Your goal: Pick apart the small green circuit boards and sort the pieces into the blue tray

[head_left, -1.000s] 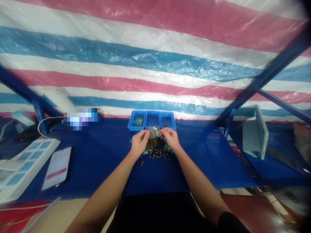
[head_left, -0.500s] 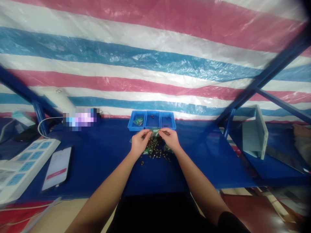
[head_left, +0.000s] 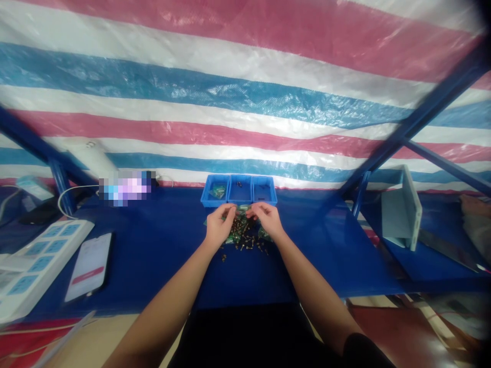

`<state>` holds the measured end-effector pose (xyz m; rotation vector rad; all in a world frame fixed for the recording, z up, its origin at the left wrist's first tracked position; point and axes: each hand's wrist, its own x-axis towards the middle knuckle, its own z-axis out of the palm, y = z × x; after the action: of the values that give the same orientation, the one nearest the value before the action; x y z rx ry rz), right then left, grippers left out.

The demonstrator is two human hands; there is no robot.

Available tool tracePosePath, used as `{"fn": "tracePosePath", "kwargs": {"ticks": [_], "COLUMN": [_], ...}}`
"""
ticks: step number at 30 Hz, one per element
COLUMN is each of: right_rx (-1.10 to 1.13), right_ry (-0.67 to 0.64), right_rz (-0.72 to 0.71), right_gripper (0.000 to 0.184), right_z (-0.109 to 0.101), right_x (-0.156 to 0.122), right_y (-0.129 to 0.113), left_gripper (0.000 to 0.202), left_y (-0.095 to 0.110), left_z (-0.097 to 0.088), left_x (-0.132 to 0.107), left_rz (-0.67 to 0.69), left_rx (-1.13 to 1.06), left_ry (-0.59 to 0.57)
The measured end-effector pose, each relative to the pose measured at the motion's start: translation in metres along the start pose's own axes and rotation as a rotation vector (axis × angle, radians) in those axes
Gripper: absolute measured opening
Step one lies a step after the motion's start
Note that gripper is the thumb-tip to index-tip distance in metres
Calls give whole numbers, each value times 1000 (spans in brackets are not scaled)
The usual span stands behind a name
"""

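Observation:
My left hand (head_left: 219, 223) is closed in a pinch on the left edge of a small green piece (head_left: 242, 208) that looks like a circuit board. My right hand (head_left: 267, 219) has its fingertips together at the same piece's right side; its exact grip is too small to make out. Beneath both hands lies a pile of small brass and dark screws (head_left: 248, 240), with more green boards (head_left: 264, 234) among them, partly hidden by my fingers. Just beyond my hands stand three joined blue bins (head_left: 241, 200). Green boards (head_left: 218, 191) lie in the left bin, and a few small dark parts (head_left: 239, 184) in the middle one.
To the left on the blue table (head_left: 153, 255) are a phone (head_left: 89, 267) and a white power strip (head_left: 49, 260). A tablet on a stand (head_left: 406, 214) is at the right, with another person's hand (head_left: 474, 205) past it. A striped sheet (head_left: 245, 102) hangs behind.
The green board is tipped flatter between my hands, and my right fingertips have shifted slightly along it. The bins and the pile look the same.

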<state>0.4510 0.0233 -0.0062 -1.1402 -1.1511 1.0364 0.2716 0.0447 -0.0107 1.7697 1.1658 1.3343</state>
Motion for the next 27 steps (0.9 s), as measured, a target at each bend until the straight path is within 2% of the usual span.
{"fn": "tracePosePath", "kwargs": {"ticks": [8,12,18,27], "right_rx": [-58,-28,15,-156], "right_ry": [45,71,31,42], "right_rz": [-25,6,22,-81], "right_gripper": [32,50,30,24], "right_z": [0,1,3,0], "right_x": [-1,-1,0,0], "right_y": [-2,0,1,4], "left_gripper": [22,23,29,26], "left_y": [2,2,-2,-2], "left_z": [-1,1,1,-1], "left_x": [0,1,2,4], "left_rz": [59,50,-30,41], "left_rx": [49,58,47,100], "left_ry": [-6,10,19,58]}}
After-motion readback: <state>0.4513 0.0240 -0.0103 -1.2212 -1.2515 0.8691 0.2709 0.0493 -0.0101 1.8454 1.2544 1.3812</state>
